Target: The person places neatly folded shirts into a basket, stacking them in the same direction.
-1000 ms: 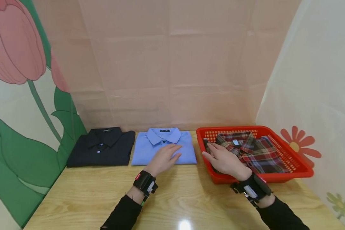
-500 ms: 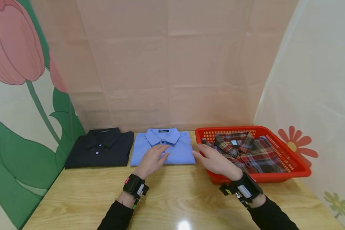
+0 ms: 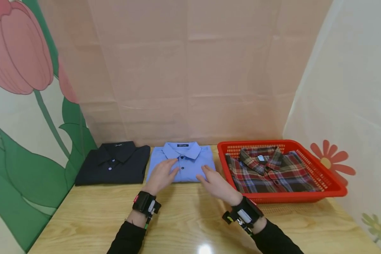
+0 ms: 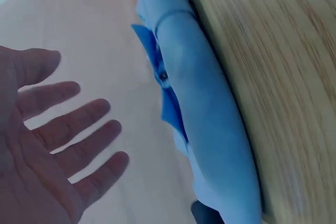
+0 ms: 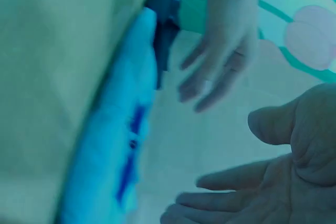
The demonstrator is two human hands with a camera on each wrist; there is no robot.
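Note:
A folded light-blue polo shirt [image 3: 188, 165] lies in the middle of the table, its collar toward the back wall. My left hand [image 3: 160, 176] hovers over its left front part, fingers spread and holding nothing. Over its right front part is my right hand [image 3: 218, 185], also with extended fingers and an empty palm. In the left wrist view the folded edge of the blue shirt [image 4: 202, 108] lies beyond the open fingertips. The right wrist view shows both hands apart from the blue shirt [image 5: 113, 114].
Left of the blue shirt is a folded dark polo shirt [image 3: 114, 164]. A red plastic basket [image 3: 331, 190] on the right holds a folded plaid shirt [image 3: 273, 176]. A pinkish sheet [image 3: 190, 70] hangs behind the wooden table [image 3: 92, 218].
My right hand has moved left from over the basket to the blue shirt, uncovering the plaid shirt's left side. My left hand has shifted a little to the left.

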